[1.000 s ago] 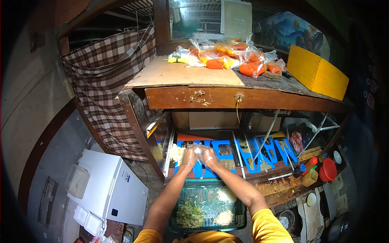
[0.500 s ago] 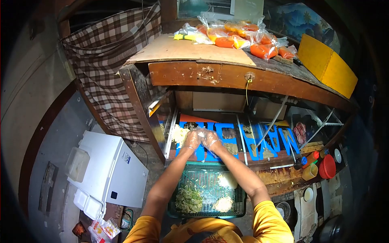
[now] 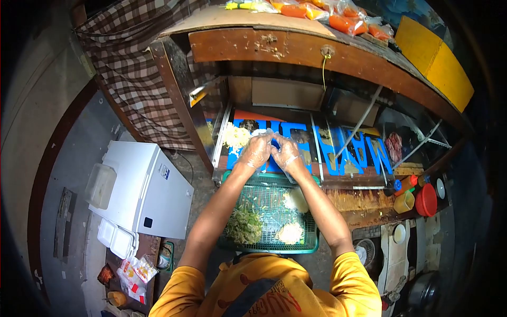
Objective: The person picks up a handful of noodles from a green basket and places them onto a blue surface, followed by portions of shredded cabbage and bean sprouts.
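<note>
Curled fingers of a worker's left hand (image 3: 257, 150) and right hand (image 3: 287, 153), both in clear plastic gloves, draw together at the tips over blue lettering (image 3: 374, 153) on a display case; from where I stand, I cannot tell whether anything is pinched between them. Just beside the left hand sits a heap of pale shreds (image 3: 236, 136). Nearer the worker's body, below the wrists, a green mesh basket (image 3: 268, 214) carries chopped greens (image 3: 244, 224) on the left, with a white pile (image 3: 296, 202) and a mound of pale bits (image 3: 289, 233) on the right. Farther out stand a white cooler (image 3: 150, 190) to the left and a red bowl (image 3: 425, 202) to the right, while bags of orange liquid (image 3: 348, 25) and a yellow box (image 3: 435, 61) rest overhead on the wooden top
</note>
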The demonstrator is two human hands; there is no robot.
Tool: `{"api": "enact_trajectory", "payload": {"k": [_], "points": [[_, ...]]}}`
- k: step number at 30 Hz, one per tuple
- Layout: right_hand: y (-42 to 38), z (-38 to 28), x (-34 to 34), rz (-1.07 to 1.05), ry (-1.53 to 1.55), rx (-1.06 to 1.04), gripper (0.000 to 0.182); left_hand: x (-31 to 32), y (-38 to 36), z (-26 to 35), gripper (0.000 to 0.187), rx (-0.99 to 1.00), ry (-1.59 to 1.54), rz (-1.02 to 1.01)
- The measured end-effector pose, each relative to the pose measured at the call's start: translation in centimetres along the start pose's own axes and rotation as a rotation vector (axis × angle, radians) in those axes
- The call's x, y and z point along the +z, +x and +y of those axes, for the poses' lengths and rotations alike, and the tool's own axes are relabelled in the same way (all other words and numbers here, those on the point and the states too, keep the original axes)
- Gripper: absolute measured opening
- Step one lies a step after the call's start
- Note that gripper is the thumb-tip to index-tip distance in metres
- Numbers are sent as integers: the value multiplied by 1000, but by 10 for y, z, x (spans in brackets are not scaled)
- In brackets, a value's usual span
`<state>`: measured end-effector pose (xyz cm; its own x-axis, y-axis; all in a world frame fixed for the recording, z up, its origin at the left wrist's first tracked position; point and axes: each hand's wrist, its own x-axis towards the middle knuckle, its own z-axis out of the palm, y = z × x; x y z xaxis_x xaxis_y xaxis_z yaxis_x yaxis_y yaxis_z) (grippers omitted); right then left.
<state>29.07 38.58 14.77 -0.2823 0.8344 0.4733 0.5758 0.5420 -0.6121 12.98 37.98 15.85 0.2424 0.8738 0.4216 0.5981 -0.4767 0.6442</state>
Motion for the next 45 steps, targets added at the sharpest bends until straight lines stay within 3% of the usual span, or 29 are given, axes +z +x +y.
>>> {"api": "enact_trajectory", "payload": {"k": [15,33,45], "points": [[-90,-24,-38,77,-49,117,41,20,-63,63,42,131,13,41],[-198,-5,-38,152,-1,385,37,102,-122,59,44,285,-18,-112],[-230,24,-15,113,-97,590,36,145,-136,35,41,98,-110,-286]]}}
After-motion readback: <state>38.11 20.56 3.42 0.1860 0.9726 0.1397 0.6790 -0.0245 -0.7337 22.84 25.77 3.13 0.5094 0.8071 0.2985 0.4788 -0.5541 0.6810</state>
